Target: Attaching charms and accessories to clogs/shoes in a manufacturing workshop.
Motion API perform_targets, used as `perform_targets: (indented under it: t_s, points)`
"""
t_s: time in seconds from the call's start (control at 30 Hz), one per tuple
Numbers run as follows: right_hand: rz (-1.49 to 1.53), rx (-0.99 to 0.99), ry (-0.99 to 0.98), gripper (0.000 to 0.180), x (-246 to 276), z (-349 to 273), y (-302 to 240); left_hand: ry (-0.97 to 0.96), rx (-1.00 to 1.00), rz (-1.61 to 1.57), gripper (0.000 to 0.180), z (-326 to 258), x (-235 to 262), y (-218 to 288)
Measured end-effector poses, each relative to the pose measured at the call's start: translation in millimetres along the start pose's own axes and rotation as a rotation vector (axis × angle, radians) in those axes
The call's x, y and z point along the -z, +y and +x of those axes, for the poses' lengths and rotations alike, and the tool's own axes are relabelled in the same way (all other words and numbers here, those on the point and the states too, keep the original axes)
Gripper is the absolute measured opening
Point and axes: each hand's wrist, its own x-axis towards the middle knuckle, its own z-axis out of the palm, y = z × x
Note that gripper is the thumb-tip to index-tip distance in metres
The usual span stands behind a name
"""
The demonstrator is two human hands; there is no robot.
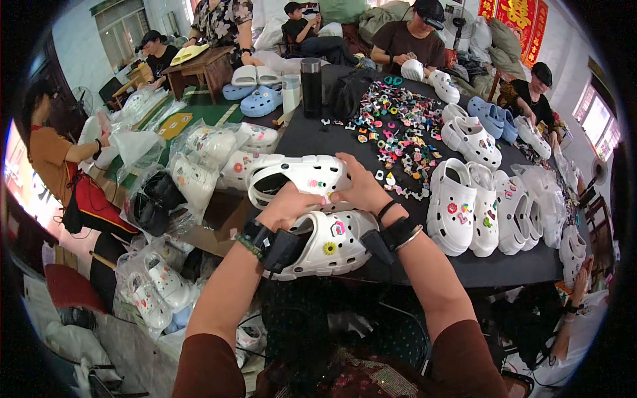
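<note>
Both of my hands are on a white clog (pixel 302 174) lying on its side at the near left of the black table. My left hand (pixel 289 203) reaches over its heel opening, thumb on the upper. Around the toe curls my right hand (pixel 363 188), its thumb meeting the left one at a small pink charm. A strawberry-like charm (pixel 312 184) sits higher on the same clog. Just below my hands rests a second white clog (pixel 352 247) with a yellow flower charm (pixel 329 248). My wrist straps partly cover it.
Loose colourful charms (pixel 398 132) spread over the table (pixel 391 265). Decorated white clogs (pixel 452 209) stand at right; bagged clogs (pixel 199 149) lie at left. A black bottle (pixel 310 87) stands at the back. Other people (pixel 410 40) work around the table.
</note>
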Motion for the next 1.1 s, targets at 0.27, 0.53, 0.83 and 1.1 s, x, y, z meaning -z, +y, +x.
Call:
perform_targets:
  t_s: [0.27, 0.53, 0.83, 1.1]
  points:
    - [-0.173, -0.174, 0.035, 0.088, -9.5, 2.3, -10.7, 0.022, -0.038, -0.094, 0.043, 4.2, -0.8, 0.0]
    - [0.021, 0.039, 0.099, 0.081, -2.4, -12.0, 10.9, 0.104, 0.062, -0.148, 0.034, 3.1, 10.8, 3.3]
    - [-0.255, 0.091, -0.273, 0.069, 16.5, -86.0, -35.4, 0.153, 0.064, 0.111, 0.022, -27.4, 45.3, 50.5]
    - [-0.238, 0.146, -0.146, 0.071, 3.3, -92.4, -21.3, 0.256, 0.115, 0.279, 0.027, -90.7, 48.2, 95.3]
